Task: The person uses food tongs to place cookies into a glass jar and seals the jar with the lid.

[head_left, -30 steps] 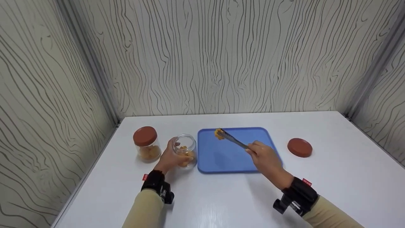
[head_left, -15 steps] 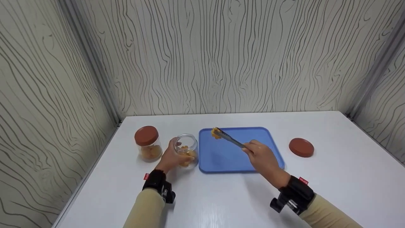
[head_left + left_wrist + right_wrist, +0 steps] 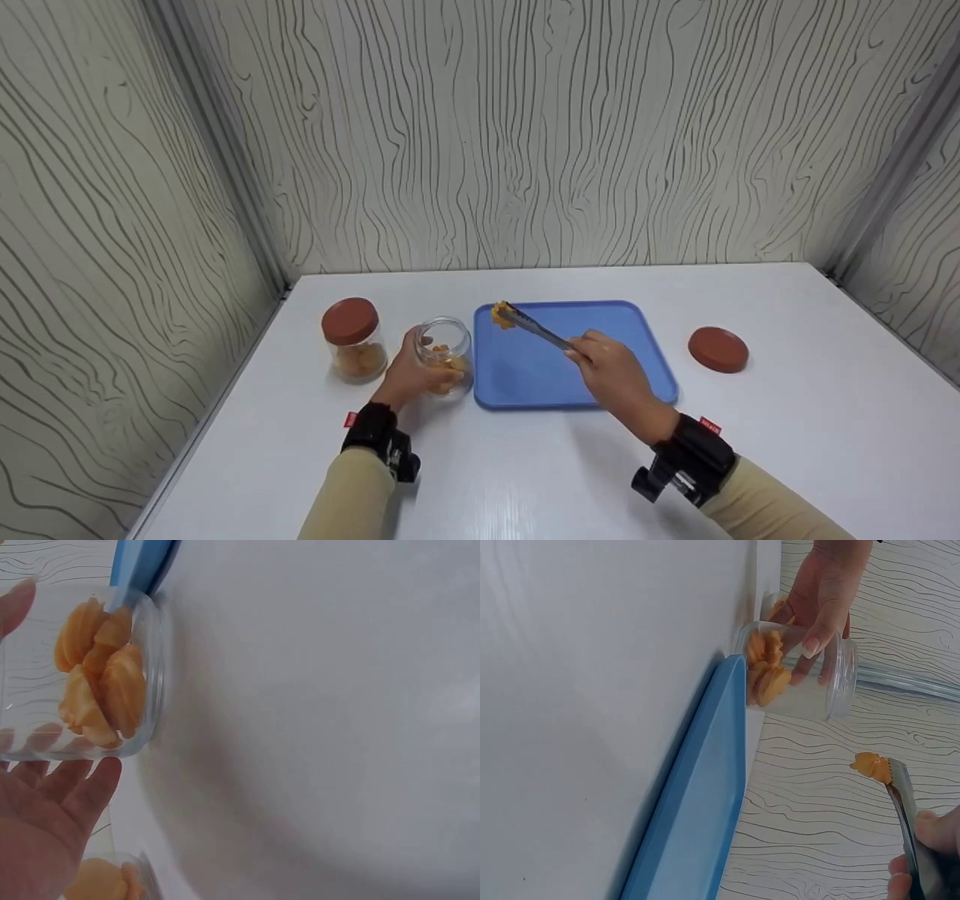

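Note:
My left hand grips an uncapped clear jar from its left side, fingers and thumb round the wall. Several golden ridged cookies lie at the bottom of the jar in the left wrist view. In my right hand is a pair of metal tongs, pinched partway along. Between the tong tips sits one cookie, raised higher than the jar's mouth in the right wrist view. In the head view it overlaps the back left corner of the blue tray.
A second jar with a brown lid and cookies inside stands left of my left hand. Another brown lid lies right of the tray. A wood-patterned wall closes off the table's back edge.
My right hand has moved left with the tongs and cookie, bringing them nearer the open jar. The left hand keeps its grip on the jar.

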Available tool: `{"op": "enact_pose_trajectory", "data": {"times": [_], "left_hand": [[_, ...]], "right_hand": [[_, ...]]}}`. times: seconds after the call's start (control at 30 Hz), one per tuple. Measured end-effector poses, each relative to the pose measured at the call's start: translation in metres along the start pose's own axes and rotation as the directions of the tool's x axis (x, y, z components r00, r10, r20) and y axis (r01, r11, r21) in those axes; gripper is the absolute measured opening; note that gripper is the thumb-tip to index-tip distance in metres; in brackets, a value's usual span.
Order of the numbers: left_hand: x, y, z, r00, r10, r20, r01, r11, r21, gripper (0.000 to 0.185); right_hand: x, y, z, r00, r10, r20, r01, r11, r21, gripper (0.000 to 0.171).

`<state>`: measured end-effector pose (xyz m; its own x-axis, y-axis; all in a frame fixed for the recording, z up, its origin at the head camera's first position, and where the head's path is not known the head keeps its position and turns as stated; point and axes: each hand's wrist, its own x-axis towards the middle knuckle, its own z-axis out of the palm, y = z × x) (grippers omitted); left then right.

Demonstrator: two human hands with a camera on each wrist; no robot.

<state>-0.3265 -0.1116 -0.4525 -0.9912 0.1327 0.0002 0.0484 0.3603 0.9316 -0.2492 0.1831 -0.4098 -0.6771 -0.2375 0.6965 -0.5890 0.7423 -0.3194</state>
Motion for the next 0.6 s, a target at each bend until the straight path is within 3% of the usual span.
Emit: {"op": "enact_pose_trajectory", "data": {"times": [0.37, 0.6], "left_hand": [[-0.003, 0.0, 0.001, 0.999, 0.035, -0.014, -0.035, 0.999, 0.001, 0.102], [-0.002, 0.001, 0.0, 1.0, -0.009, -0.008, 0.009, 1.0, -0.01, 0.103]], "right_hand": [[0.005, -0.008, 0.008, 1.0, -0.028, 0.002, 0.028, 1.0, 0.003, 0.011], [0.008, -0.013, 0.013, 0.999, -0.031, 0.006, 0.031, 1.0, 0.002, 0.01]]}}
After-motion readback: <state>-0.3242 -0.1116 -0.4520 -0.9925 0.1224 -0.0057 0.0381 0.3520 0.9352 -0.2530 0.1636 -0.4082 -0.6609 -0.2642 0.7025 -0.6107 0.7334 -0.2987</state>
